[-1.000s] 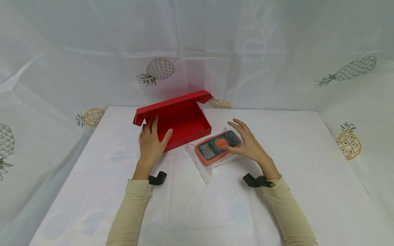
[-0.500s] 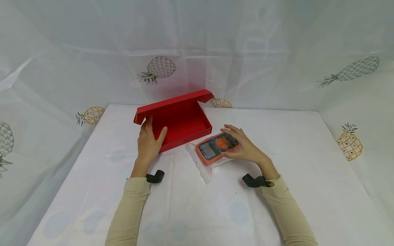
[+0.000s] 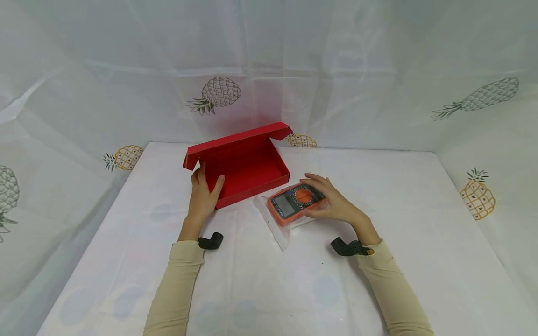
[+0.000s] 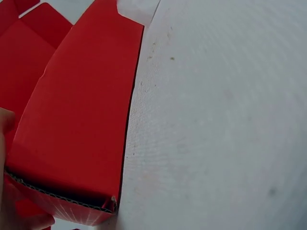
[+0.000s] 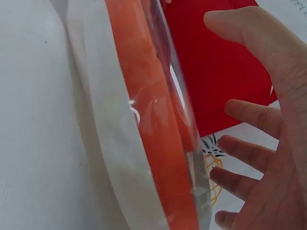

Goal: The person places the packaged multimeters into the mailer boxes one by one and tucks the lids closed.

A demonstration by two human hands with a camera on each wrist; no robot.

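A red cardboard box (image 3: 252,175) stands at the back of the table with its lid raised. My left hand (image 3: 202,198) grips its left end, thumb over the side wall and fingers outside it; the left wrist view shows fingertips (image 4: 31,221) around that end. Just to the right of the box lies an orange and black multimeter (image 3: 286,204) in a clear plastic bag (image 3: 275,233). My right hand (image 3: 334,200) spans the multimeter's right end with fingers spread. In the right wrist view, space shows between the right hand's thumb and fingers, beside the bagged meter's orange edge (image 5: 144,110).
The table (image 3: 260,280) is covered in a white cloth. Behind it hangs a white sheet (image 3: 336,102) printed with pineapples, which also runs down both sides. The box's raised lid (image 3: 239,137) leans close to the back sheet.
My left hand has shifted slightly left and down, from over the box's inside to its left wall. My right hand has come lower and closer around the multimeter. Box and multimeter have hardly moved.
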